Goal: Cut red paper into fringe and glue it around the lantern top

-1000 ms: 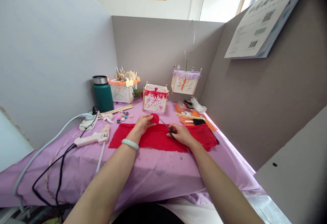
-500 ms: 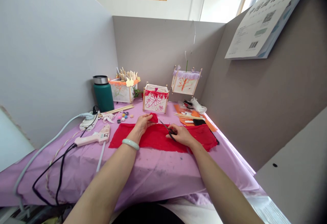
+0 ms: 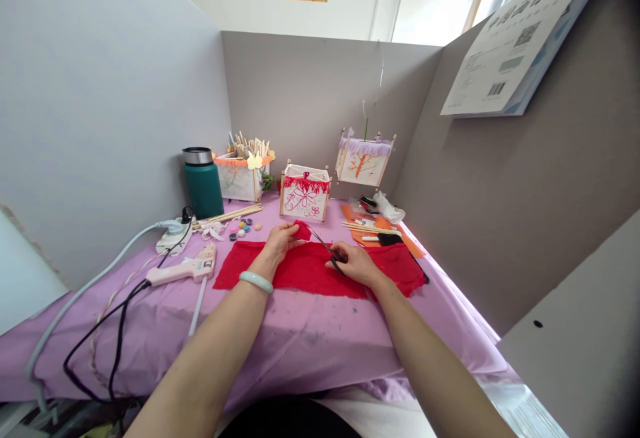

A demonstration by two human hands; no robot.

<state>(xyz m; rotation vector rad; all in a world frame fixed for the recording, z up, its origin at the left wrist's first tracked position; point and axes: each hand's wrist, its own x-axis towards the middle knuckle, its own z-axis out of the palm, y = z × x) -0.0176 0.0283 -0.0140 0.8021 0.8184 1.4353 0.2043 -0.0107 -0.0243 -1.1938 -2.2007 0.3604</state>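
Observation:
A red sheet of thin paper [image 3: 305, 271] lies flat on the purple tablecloth [image 3: 280, 345]. My left hand [image 3: 279, 243] pinches a small folded piece of the red paper [image 3: 302, 229], lifted just above the sheet's far edge. My right hand [image 3: 354, 263] grips the black handles of a pair of scissors [image 3: 327, 250], whose blades point up and left toward the folded piece. A pale green bangle [image 3: 255, 281] sits on my left wrist.
A pink glue gun [image 3: 183, 269] with a black cord lies left of the sheet. Behind stand a green flask [image 3: 203, 183], a box of wooden sticks [image 3: 243, 170], two small paper lanterns [image 3: 305, 193] [image 3: 363, 159], and orange paper with sticks [image 3: 380, 226]. Grey partition walls enclose the desk.
The scissors have shifted slightly toward the folded red piece, and their blades now look a little apart. My left hand stays in place on that piece.

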